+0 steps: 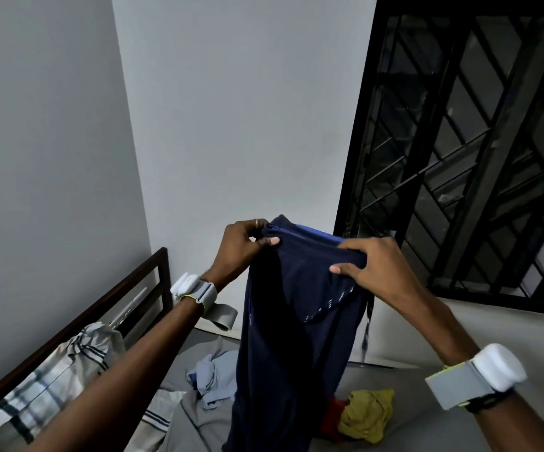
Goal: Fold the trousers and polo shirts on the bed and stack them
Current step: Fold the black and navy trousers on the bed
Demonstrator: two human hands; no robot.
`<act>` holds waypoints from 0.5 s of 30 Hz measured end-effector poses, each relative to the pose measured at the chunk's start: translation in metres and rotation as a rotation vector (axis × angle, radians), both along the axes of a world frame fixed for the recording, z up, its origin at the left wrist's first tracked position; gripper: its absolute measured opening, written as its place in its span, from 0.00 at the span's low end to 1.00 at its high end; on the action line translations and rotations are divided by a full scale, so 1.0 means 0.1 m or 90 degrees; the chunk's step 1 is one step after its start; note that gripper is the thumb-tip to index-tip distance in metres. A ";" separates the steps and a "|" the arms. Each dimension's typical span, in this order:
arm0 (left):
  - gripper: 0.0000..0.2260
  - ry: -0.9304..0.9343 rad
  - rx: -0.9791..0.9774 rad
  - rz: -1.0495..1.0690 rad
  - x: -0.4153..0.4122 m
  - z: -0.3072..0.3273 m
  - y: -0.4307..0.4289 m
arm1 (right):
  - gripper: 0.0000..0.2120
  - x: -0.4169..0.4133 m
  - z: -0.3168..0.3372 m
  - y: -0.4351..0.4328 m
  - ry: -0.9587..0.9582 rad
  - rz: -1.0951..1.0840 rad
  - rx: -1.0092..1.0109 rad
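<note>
Hanging navy trousers (283, 337) screen the bed's (427, 429) middle; crumpled garments flank them.

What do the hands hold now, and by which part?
The left hand and the right hand pinch the navy trousers by the waistband, one at each end.

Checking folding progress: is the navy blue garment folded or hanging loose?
Unfolded: the navy blue fabric garment hangs down, top edge pinched by left hand and right hand.

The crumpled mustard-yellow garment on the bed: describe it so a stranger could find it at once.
Find the grey-sheeted bed under the black barred window. Right of the hanging navy-blue trousers lies the crumpled mustard-yellow garment, against a red cloth. It is the only yellow piece; the pale blue heap lies left of the trousers.
</note>
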State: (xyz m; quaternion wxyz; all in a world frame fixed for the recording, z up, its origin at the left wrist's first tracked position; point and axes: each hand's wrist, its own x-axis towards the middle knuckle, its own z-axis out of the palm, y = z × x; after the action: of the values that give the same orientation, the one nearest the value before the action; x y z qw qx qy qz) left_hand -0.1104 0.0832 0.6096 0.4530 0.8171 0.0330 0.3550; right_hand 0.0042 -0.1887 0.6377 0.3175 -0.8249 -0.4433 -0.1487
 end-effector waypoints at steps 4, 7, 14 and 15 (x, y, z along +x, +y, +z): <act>0.10 0.051 -0.004 -0.038 -0.03 0.05 0.03 | 0.20 -0.07 0.11 -0.04 0.032 -0.007 0.006; 0.13 0.073 0.076 -0.033 -0.05 0.06 -0.03 | 0.21 -0.02 0.12 -0.05 -0.004 -0.052 -0.025; 0.13 0.068 0.077 -0.064 -0.01 -0.07 -0.18 | 0.22 0.02 0.02 -0.04 0.008 -0.139 -0.321; 0.14 0.064 0.070 -0.069 -0.01 -0.10 -0.20 | 0.19 -0.01 0.03 -0.08 -0.002 -0.141 -0.337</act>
State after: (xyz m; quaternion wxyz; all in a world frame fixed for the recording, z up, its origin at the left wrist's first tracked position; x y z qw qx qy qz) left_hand -0.1117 0.0635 0.5994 0.4239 0.8581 -0.0082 0.2897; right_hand 0.0035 -0.1970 0.6407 0.0724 -0.9223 -0.3744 -0.0632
